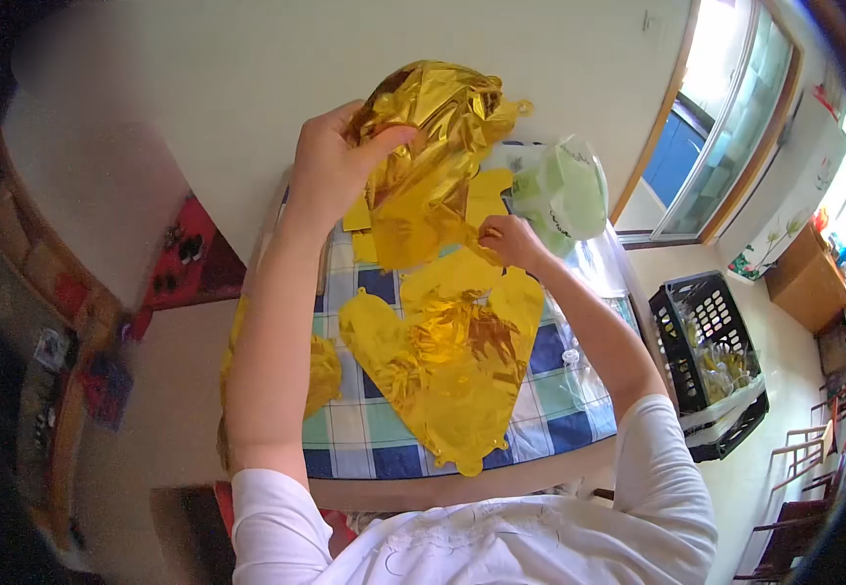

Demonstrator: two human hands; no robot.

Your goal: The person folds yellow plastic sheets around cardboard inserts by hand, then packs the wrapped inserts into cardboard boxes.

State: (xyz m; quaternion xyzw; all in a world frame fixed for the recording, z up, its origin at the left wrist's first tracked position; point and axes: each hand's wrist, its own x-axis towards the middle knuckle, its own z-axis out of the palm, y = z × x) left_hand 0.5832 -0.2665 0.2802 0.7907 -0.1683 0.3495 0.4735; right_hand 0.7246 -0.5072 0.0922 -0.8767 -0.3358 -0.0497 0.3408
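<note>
My left hand (337,166) is raised at the far side of the table, its thumb and fingers closed on a crumpled gold foil balloon (437,117). The balloon looks flat and uninflated, and its lower part hangs toward the table. My right hand (511,240) is pinched at the lower right edge of that gold foil; exactly what lies between the fingertips is too small to make out. Nearer to me, another flat gold foil balloon (457,380) lies spread on the checked tablecloth (379,460). More gold foil (323,375) lies partly hidden behind my left forearm.
A clear and pale green plastic bag (564,190) lies at the table's back right. Clear plastic (589,375) rests along the right edge. On the floor to the right stands a black crate (671,322) with plastic-wrapped items. A wall (247,78) rises behind the table.
</note>
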